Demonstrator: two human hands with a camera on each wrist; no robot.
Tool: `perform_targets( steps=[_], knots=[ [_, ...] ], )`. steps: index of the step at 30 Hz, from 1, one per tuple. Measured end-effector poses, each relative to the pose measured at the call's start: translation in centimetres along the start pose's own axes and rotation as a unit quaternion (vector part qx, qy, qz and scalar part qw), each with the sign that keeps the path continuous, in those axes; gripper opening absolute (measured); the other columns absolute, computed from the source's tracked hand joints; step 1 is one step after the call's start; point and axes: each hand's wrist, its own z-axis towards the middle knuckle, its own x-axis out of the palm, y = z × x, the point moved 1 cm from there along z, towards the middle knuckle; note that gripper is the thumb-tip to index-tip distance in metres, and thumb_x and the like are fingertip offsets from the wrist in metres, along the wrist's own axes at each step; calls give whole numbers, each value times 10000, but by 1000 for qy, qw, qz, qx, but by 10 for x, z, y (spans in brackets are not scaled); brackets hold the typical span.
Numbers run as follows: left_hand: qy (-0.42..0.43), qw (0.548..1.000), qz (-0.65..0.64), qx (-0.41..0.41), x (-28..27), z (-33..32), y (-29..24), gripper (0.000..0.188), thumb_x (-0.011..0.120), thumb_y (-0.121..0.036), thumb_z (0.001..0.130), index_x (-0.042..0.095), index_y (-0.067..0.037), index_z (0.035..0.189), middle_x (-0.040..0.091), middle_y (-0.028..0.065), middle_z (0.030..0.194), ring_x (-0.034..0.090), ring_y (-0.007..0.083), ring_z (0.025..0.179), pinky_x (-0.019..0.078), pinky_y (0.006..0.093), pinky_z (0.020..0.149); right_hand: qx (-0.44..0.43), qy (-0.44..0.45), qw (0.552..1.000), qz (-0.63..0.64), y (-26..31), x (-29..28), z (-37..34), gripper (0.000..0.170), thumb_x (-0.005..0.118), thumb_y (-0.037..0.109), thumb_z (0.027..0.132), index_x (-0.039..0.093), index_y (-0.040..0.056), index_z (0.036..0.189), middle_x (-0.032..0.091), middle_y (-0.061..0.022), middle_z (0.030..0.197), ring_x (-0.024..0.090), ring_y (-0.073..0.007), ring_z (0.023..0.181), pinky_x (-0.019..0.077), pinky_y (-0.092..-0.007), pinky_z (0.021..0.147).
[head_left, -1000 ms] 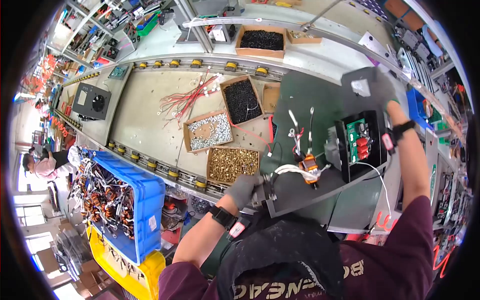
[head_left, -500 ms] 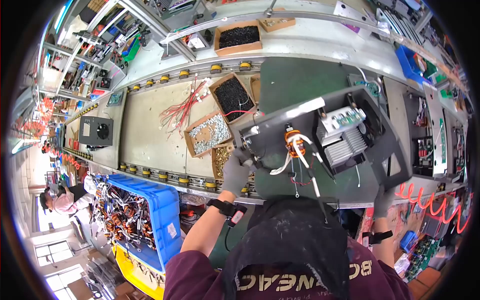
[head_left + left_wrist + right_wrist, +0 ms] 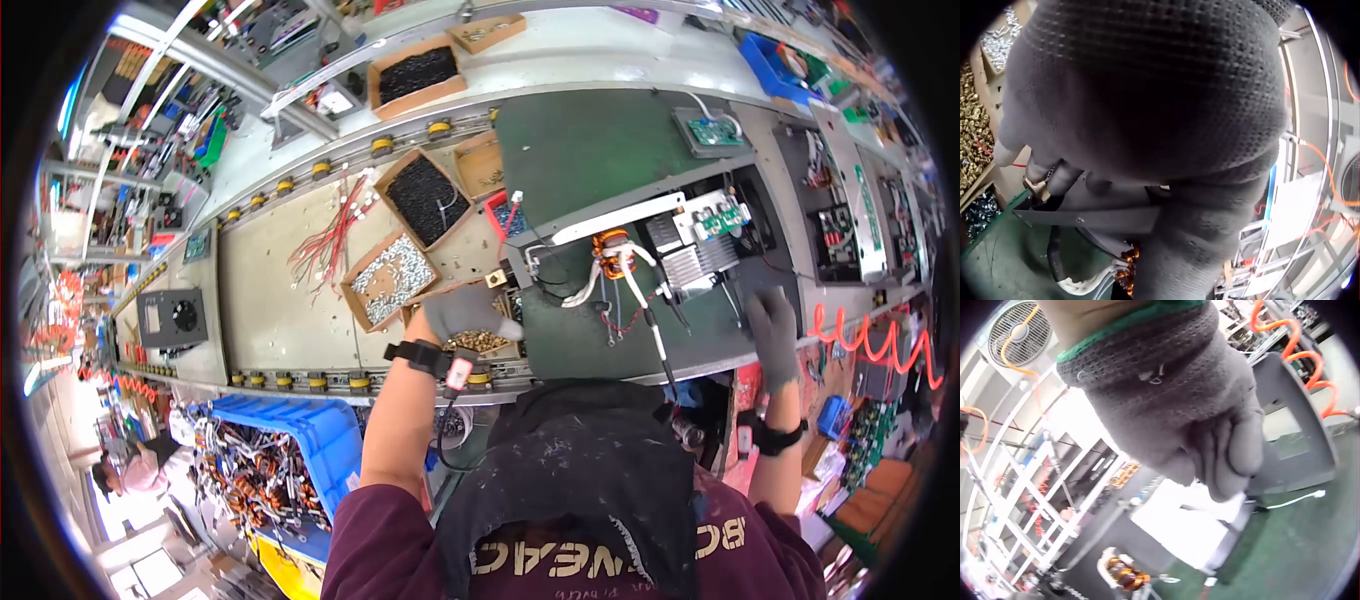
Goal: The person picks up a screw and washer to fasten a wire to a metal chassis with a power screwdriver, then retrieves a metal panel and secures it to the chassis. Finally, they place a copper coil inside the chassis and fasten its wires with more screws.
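Observation:
A black metal chassis [image 3: 590, 215] lies at an angle on the green mat [image 3: 590, 150], holding an orange-wound coil [image 3: 613, 252] with thick white leads and a finned heatsink [image 3: 700, 262]. At its left end the gloved left hand [image 3: 470, 312] grips the edge; in the left wrist view, fingers [image 3: 1063, 178] curl by the metal plate [image 3: 1091, 219] and a small brass-coloured part [image 3: 1036, 187]. The gloved right hand [image 3: 772, 335] is at the near right of the chassis, fingers loosely bent in the right wrist view [image 3: 1179, 419], beside a black panel [image 3: 1297, 456]; contact is unclear.
Boxes of black parts [image 3: 428, 200], silver screws [image 3: 392, 280] and brass pieces [image 3: 478, 342] stand left of the mat. A circuit board [image 3: 712, 130] lies behind the chassis. Red wires [image 3: 335, 240] lie further left; a blue crate [image 3: 330, 440] of coils stands front left.
The chassis, first upright at the right side, has been swung round and now lies flatter on the mat. The right hand has come from the far side to the near side and off the panel's corner.

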Motion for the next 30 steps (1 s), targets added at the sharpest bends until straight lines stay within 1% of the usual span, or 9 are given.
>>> perform_targets(
  steps=[2, 3, 8, 12, 18, 20, 22, 25, 30],
  knots=[
    [-68, 964, -193, 169, 21, 26, 38, 784, 723, -472, 677, 472, -33, 1276, 583, 196, 1184, 570, 293, 1078, 427, 373, 908, 28, 58, 985, 161, 56, 14, 12, 259, 556, 209, 868, 581, -14, 996, 616, -74, 776, 576, -111, 644, 471, -263, 550],
    [-136, 859, -383, 311, 28, 38, 56, 791, 696, -518, 694, 464, -28, 1270, 579, 196, 1190, 579, 324, 1051, 438, 398, 878, 40, 88, 974, 206, 71, 29, 17, 283, 547, 222, 880, 572, -14, 1034, 618, -82, 848, 589, -134, 691, 485, -276, 592],
    [-113, 896, -392, 174, -26, 37, 13, 675, 539, -462, 871, 389, -4, 1345, 555, 163, 1224, 529, 229, 1136, 402, 319, 947, 181, 207, 796, 539, 77, 129, 52, 370, 489, 257, 940, 466, -16, 1188, 568, -165, 1115, 606, -276, 910, 494, -397, 807],
    [-205, 905, -317, 195, -45, 0, -69, 571, 517, -417, 907, 456, -6, 1299, 560, 25, 1052, 489, 92, 929, 405, 237, 796, 226, 149, 685, 676, 86, 154, 66, 278, 481, 239, 950, 468, 4, 1096, 513, -141, 1061, 561, -220, 773, 506, -320, 642],
    [-204, 863, -1, 462, 24, -36, -86, 157, 650, -249, 823, 656, -108, 893, 637, 32, 954, 574, 230, 923, 444, 337, 808, 236, 71, 772, 586, 62, 162, 63, 171, 544, 167, 881, 515, 69, 744, 490, -19, 631, 455, -109, 523, 386, -239, 472],
    [-46, 911, -122, 393, 74, -36, -66, 172, 656, -267, 806, 665, -108, 872, 651, 15, 958, 578, 242, 943, 447, 362, 812, 194, 68, 820, 534, 70, 159, 58, 107, 534, 135, 855, 522, 46, 794, 517, -38, 672, 496, -118, 567, 414, -259, 493],
    [-3, 961, 48, 272, 124, -16, -31, 169, 653, -220, 798, 676, -115, 928, 651, 44, 1019, 583, 259, 985, 454, 367, 830, 198, 67, 816, 538, 89, 157, 55, 127, 529, 141, 870, 531, 14, 869, 548, -77, 735, 535, -165, 603, 452, -283, 551],
    [14, 995, 53, 82, 146, -2, 5, 283, 624, -218, 817, 657, -159, 1092, 635, 76, 1083, 569, 259, 1042, 420, 355, 947, 208, 85, 749, 624, 82, 162, 68, 195, 518, 180, 908, 531, -5, 967, 571, -121, 818, 556, -250, 664, 476, -324, 660],
    [-35, 954, -248, 162, 158, -17, 42, 323, 614, -145, 831, 627, -100, 1151, 616, 102, 1160, 579, 227, 1068, 434, 324, 943, 169, 96, 756, 625, 93, 160, 63, 128, 559, 211, 917, 568, 90, 879, 570, -30, 759, 520, -123, 618, 409, -255, 526]
  ],
)
